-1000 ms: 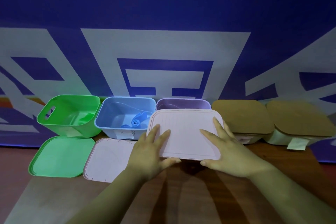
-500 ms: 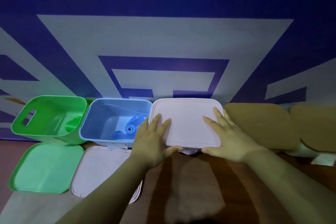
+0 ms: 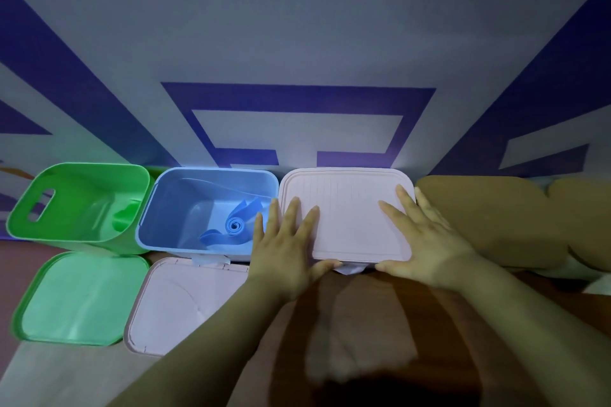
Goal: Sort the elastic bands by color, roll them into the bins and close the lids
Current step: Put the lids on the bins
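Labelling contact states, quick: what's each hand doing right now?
Left hand: open, fingers flat on the left side of the pale pink ribbed plastic lid.
Right hand: open, fingers flat on the same lid's right side.

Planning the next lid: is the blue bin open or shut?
Open: the blue bin shows its rolled blue band inside; a pink lid lies in front.

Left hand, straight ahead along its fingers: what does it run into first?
The left hand rests flat on the pink lid. Sliding on, it would likely cross the lid's far-left corner, then meet the blue-and-white backdrop behind it; depth there is unclear.
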Tool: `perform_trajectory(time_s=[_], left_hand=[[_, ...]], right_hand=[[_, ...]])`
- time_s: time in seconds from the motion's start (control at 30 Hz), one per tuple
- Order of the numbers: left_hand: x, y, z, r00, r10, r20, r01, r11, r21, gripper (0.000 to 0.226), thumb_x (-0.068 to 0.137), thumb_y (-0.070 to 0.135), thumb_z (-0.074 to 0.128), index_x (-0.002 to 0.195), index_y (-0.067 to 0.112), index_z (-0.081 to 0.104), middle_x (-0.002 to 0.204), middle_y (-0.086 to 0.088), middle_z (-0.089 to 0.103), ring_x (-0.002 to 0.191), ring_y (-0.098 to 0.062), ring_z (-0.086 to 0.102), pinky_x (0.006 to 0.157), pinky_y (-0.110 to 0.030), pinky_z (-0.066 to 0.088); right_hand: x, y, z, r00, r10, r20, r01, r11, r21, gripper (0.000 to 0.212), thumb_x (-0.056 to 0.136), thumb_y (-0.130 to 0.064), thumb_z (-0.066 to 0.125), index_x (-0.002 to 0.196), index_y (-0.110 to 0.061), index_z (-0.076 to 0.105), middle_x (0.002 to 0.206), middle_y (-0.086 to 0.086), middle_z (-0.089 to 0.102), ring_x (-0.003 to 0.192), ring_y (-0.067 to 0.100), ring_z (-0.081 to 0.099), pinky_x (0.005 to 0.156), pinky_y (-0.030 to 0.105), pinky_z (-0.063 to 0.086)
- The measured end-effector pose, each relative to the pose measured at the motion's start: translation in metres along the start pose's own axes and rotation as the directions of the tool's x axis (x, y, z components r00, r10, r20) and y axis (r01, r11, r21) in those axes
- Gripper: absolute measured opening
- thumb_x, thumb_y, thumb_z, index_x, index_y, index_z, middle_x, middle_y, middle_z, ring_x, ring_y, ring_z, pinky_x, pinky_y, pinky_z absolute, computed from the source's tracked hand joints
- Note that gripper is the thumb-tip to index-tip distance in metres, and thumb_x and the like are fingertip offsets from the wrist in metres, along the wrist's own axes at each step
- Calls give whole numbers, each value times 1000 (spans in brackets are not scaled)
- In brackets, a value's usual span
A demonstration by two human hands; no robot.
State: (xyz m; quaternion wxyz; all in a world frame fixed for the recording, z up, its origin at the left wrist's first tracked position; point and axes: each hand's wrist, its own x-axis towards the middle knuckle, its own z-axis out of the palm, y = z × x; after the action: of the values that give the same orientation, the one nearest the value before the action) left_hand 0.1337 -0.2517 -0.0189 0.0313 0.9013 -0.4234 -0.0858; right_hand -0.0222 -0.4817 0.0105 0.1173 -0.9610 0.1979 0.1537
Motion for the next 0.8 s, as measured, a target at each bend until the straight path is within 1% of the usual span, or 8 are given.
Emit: perform_trajectory(time_s=[0.1, 0.2, 0.27, 0.33, 0.43, 0.5, 0.67, 0.8], left_hand=[[0, 0, -1, 1000, 0, 21, -1, 1000, 8, 94, 76, 89, 17, 154, 39, 0, 166, -2, -4, 150, -36, -14, 120, -59, -1], [0, -2, -2, 1000, 10, 27, -10, 1000, 1, 88, 80, 87, 8, 154, 39, -2, 166, -2, -5, 150, -34, -15, 119, -60, 0], [1, -4, -2, 999, 14, 30, -14, 1000, -2, 84, 83, 84, 4, 154, 40, -3, 166, -2, -3, 150, -33, -16, 119, -61, 2], [2, -5, -2, 999, 21, 28, -21, 1000, 4, 83, 83, 84, 4, 154, 41, 0, 166, -3, 0, 151, -32, -15, 119, -62, 1], [8, -8, -8, 998, 63, 9, -63, 997, 33, 87, 81, 87, 10, 153, 39, 10, 163, -8, 14, 152, -30, -6, 117, -65, 0], [15, -11, -12, 994, 105, 22, -106, 993, 44, 90, 78, 89, 13, 153, 40, 11, 162, -11, 17, 152, -30, -4, 117, -66, 0], [31, -17, -11, 987, 144, 76, -146, 989, 20, 100, 71, 96, 21, 154, 43, -1, 165, -8, -6, 151, -29, -16, 117, -65, 0], [34, -18, -11, 982, 156, 106, -161, 986, 41, 102, 67, 98, 20, 152, 47, -7, 165, -7, -11, 150, -31, -20, 118, -64, -1]], right_hand=[[2, 1, 1, 1000, -22, -3, 22, 999, -39, 107, 68, -93, 34, 153, -42, -7, 161, -8, -27, 143, 13, -37, 122, 39, -10], [2, 3, 0, 999, -34, 16, 35, 998, -50, 106, 68, -95, 27, 152, -43, -11, 159, -9, -30, 142, 10, -36, 122, 39, -10], [2, 5, 0, 999, -45, 17, 46, 998, -53, 100, 72, -93, 21, 152, -42, -12, 159, -9, -30, 142, 10, -36, 122, 38, -11], [3, 6, 2, 999, -52, 8, 53, 997, -63, 92, 77, -88, 12, 152, -41, -12, 160, -7, -29, 143, 12, -35, 121, 38, -12], [4, 6, 8, 999, -48, -5, 48, 994, -95, 90, 77, -85, 6, 153, -40, -11, 161, -4, -27, 145, 14, -32, 121, 39, -13], [4, 6, 9, 999, -41, -2, 41, 994, -101, 89, 79, -84, 9, 153, -39, -11, 161, -4, -27, 145, 15, -32, 121, 39, -13], [5, 4, 4, 999, -34, 6, 34, 996, -87, 95, 72, -87, 9, 153, -40, -7, 163, -5, -21, 147, 14, -27, 122, 38, -10], [11, 5, -10, 999, -19, 41, 23, 996, -90, 102, 73, -90, 33, 154, -40, -2, 164, -6, -13, 150, 15, -17, 123, 39, 1]])
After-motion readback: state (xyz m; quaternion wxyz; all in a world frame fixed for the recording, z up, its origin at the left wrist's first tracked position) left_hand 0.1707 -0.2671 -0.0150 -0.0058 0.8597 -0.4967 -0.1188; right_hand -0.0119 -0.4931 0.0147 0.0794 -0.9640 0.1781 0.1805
